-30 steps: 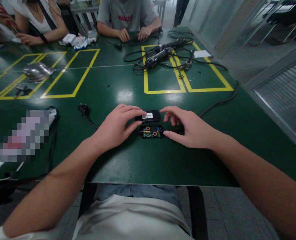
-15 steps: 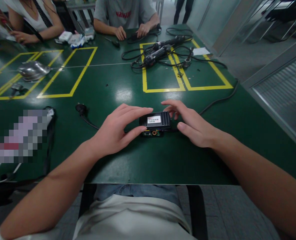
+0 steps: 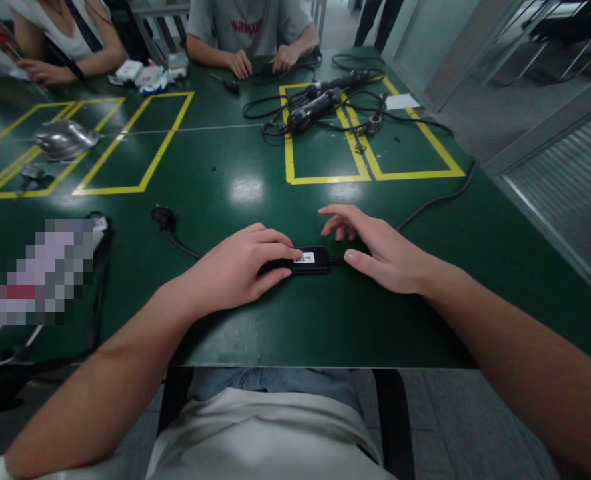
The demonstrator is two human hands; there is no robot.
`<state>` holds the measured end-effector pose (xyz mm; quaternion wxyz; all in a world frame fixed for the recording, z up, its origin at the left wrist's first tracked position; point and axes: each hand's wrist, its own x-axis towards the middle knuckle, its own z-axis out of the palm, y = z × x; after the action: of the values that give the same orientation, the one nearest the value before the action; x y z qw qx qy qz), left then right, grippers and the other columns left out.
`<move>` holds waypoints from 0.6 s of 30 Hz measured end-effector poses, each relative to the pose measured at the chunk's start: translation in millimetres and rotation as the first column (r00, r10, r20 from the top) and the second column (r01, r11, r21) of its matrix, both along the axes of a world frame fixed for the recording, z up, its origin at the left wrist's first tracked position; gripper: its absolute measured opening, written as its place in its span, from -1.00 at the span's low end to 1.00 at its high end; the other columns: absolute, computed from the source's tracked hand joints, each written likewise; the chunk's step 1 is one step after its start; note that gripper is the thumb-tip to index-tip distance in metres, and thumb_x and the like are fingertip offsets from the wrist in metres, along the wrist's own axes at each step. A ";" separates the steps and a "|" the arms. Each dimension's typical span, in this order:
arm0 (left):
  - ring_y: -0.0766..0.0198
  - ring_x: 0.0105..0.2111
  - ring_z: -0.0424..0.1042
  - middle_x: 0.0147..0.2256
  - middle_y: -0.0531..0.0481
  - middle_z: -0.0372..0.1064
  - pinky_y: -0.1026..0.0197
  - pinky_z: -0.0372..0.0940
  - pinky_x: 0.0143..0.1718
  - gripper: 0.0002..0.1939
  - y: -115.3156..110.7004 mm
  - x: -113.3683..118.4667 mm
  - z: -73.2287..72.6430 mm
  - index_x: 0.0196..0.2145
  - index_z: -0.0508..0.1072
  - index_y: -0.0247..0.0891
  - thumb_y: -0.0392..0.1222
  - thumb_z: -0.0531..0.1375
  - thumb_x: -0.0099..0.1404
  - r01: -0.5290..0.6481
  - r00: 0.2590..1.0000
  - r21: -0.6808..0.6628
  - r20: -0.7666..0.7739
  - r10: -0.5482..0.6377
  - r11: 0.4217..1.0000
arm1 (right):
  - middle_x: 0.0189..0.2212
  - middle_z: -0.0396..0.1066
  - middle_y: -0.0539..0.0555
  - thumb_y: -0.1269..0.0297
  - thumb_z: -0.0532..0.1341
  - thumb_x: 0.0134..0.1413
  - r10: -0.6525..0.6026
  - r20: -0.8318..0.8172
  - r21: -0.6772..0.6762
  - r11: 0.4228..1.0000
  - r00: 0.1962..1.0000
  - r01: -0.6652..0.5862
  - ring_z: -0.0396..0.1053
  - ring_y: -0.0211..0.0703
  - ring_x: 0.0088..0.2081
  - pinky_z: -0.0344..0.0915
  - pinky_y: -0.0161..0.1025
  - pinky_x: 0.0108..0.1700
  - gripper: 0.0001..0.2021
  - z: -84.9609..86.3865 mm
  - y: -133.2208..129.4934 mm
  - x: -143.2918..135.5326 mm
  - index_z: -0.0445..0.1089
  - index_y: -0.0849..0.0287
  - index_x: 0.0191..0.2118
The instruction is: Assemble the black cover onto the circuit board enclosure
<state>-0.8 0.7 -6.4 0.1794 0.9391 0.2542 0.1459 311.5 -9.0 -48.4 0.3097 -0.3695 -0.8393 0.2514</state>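
Blurred patch: it sat at the left edge of the frame, a black cord looping round it; we could not tell what it covered.
Plug: it lay left of centre, its cable running toward our hands.
Left hand: we laid it flat over the left end of the black adapter, fingers narrow and pressing down, thumb at the near edge, seemingly to hold the case shut.
Adapter: it rested on the green table at centre frame, between our two hands, its white label facing up.
Right hand: we held it half open just beside the adapter's right end, thumb tip near the cable outlet, fingers spread and gripping nothing, probably to steady the piece.
Power tools: they lay tangled in cords inside the yellow boxes, upper centre-right.
Co-workers: their hands rested at the far edge, top of the frame.
Change: a second earlier the lid had lain apart with the circuit board bare; half a second earlier it had hovered above it; now it sat closed, no board showing.
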 end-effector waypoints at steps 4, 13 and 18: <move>0.02 0.09 0.59 0.13 -0.17 0.64 -0.05 0.49 0.19 -0.71 -1.2 2.5 0.9 0.18 0.65 -0.19 -0.19 0.25 0.60 -0.027 1.000 -0.028 -0.016 0.027 0.999 | 0.02 0.61 0.21 -0.26 0.19 0.48 -0.022 0.057 0.033 0.999 0.998 0.020 0.53 0.13 -0.11 0.49 0.06 0.01 -0.38 0.9 0.0 -0.5 0.37 0.06 0.39; 0.02 0.11 0.59 0.15 -0.18 0.61 -0.02 0.49 0.18 -0.63 -4.3 5.3 -0.9 0.26 0.57 -0.19 -0.23 0.30 0.56 -0.057 0.996 -0.032 -0.070 0.055 0.998 | -0.14 0.66 0.16 0.03 0.47 0.24 0.003 0.129 0.086 0.996 0.992 -0.015 0.57 0.11 -0.13 0.50 0.03 -0.02 -0.74 7.5 -2.1 -10.6 0.60 0.05 -0.08; 0.00 0.11 0.59 0.15 -0.20 0.60 -0.03 0.51 0.16 -0.63 -4.7 5.3 -0.6 0.26 0.56 -0.21 -0.22 0.29 0.56 -0.058 0.996 -0.026 -0.074 0.056 0.998 | -0.17 0.67 0.14 0.06 0.48 0.24 0.002 0.118 0.076 0.997 0.993 -0.012 0.57 0.10 -0.15 0.50 0.03 -0.05 -0.77 8.8 -2.6 -11.4 0.59 0.06 -0.12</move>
<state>4.4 -3.9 -7.0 0.1790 0.9336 0.2892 0.1129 300.1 -11.6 -39.6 0.2727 -0.3685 -0.8664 0.1977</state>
